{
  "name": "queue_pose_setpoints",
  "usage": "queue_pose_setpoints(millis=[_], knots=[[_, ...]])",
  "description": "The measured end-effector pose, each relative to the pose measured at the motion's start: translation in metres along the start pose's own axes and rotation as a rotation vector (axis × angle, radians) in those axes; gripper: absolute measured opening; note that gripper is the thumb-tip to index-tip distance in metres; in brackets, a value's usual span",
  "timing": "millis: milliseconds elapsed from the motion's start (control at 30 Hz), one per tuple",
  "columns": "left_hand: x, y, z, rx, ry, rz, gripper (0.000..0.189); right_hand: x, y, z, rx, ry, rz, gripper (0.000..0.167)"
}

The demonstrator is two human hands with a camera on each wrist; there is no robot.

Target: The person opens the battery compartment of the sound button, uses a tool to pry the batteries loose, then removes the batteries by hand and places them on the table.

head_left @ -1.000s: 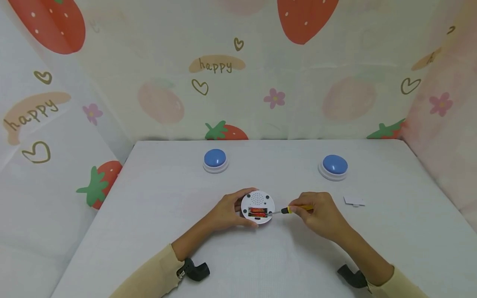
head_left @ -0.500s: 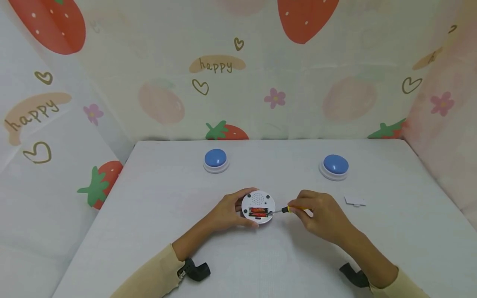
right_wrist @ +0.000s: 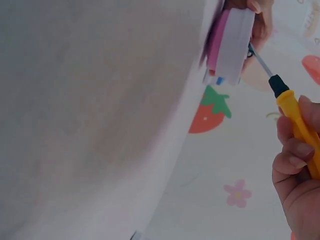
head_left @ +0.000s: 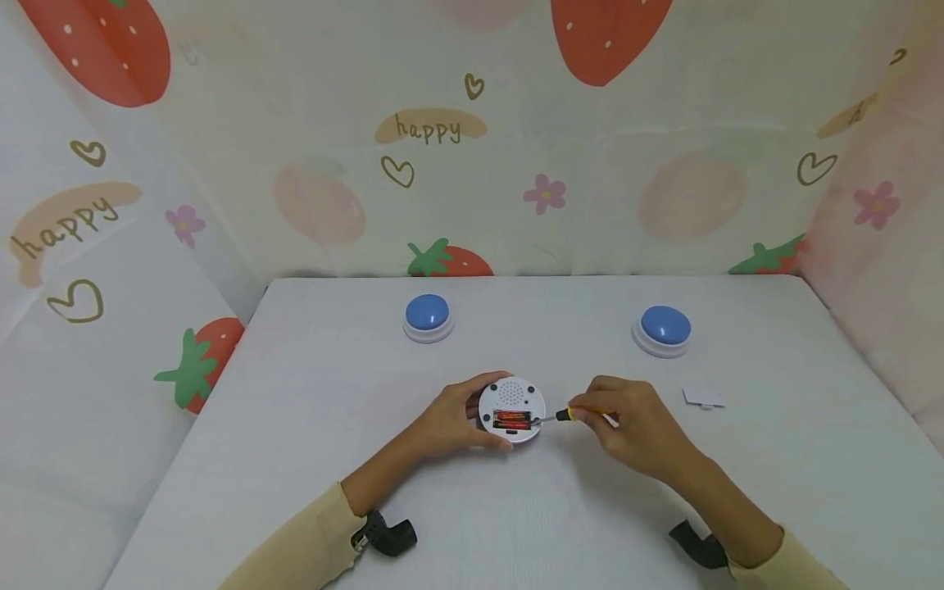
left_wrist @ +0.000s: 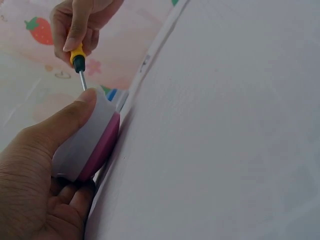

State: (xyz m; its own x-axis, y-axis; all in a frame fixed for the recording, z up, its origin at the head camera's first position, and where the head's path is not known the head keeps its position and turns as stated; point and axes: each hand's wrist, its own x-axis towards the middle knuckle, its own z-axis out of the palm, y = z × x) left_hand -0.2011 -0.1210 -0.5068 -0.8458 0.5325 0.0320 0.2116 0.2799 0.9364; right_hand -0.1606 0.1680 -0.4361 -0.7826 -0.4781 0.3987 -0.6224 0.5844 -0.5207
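My left hand [head_left: 446,422] grips a round push button [head_left: 510,395] by its edge, with its white underside facing up. In the left wrist view, the pink dome [left_wrist: 102,150] is turned toward the table. Red batteries [head_left: 512,419] lie side by side in the uncovered battery compartment. My right hand [head_left: 630,422] pinches a screwdriver [right_wrist: 295,117] by its yellow handle. Its metal shaft [head_left: 546,419] points left, and the tip is at the right end of the compartment. Whether the tip touches a battery is too small to tell.
Two blue push buttons, one at back left [head_left: 427,315] and one at back right [head_left: 664,329], stand dome up on the white table [head_left: 332,344]. A small white battery cover [head_left: 703,397] lies right of my right hand. Printed cloth walls surround the table.
The right hand and screwdriver have shifted very slightly, and the fingers now cover more of the yellow handle. The left hand and the held button stay in place.
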Motion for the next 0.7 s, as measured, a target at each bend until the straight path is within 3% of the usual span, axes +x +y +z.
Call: queue_pose_setpoints(millis=[233, 700], knots=[[0.0, 0.0, 0.0, -0.015, -0.004, -0.002, 0.096, -0.001, 0.008, 0.0, 0.098, 0.01, 0.08, 0.011], [0.001, -0.002, 0.0, -0.015, -0.009, 0.0, 0.096, 0.0, 0.01, -0.001, 0.102, -0.026, 0.176, 0.011]])
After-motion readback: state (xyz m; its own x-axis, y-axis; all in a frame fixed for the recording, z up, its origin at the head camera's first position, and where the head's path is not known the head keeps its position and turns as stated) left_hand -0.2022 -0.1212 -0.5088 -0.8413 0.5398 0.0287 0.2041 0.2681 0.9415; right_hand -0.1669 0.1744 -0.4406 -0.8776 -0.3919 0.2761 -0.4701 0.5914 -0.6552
